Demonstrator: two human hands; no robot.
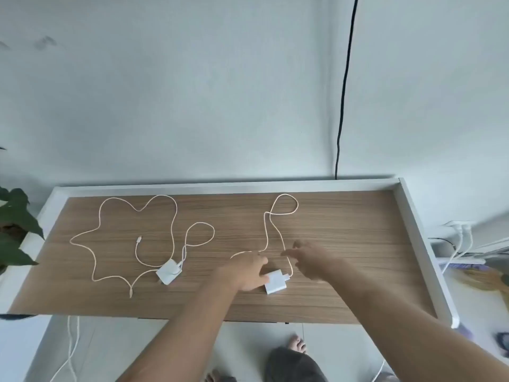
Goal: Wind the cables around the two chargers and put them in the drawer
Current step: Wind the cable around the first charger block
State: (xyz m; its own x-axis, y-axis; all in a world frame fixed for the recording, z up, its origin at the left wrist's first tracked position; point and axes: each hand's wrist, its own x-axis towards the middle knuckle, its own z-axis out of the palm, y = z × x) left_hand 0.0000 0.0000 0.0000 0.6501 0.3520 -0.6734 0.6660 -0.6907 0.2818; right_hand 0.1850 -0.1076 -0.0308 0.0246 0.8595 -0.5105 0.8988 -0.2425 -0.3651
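We list first the wall (192, 92), pale and plain, with a black cord (344, 86) running down it to the back edge of the table. Next, the table (344, 271): a wood-grain top with a raised white rim along the back and right side. At the left edge of view we note a plant (15, 219) with dark green leaves. On the left half of the tabletop lies the left charger (168, 271), a white block, with its left cable (96, 238) spread unwound in wide loose loops behind and beside it, one loose plug end resting inside the loops. On the right half lies the right charger (275, 283), a white block flat on the wood, its right cable (283, 210) running away from it toward the back rim in one small loop, likewise unwound. Our left hand (248, 271) rests palm down just left of the right charger, thumb touching its near-left edge, fingers curled loosely over the cable's near stretch; we cannot tell whether they grip it. Our right hand (311, 260) hovers just right of that charger, fingers spread wide and empty, apart from the block. Lastly, bare toes (297, 344) show on the floor below the table's front edge. We see no drawer in this view.
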